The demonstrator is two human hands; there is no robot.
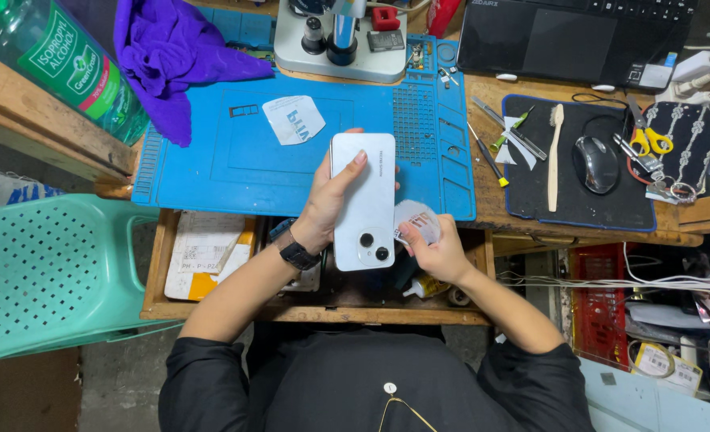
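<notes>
Above the open drawer (211,264), my left hand (327,204) grips a white phone (364,200) while my right hand (439,252) pinches a clear film (417,224).

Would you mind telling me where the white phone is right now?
In the head view, the white phone is at centre, back side up, held in the left hand over the blue mat's near edge, the right hand beside it.

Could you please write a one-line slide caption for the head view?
Left hand holds a white phone back-up over a blue mat; right hand holds a clear film.
</notes>
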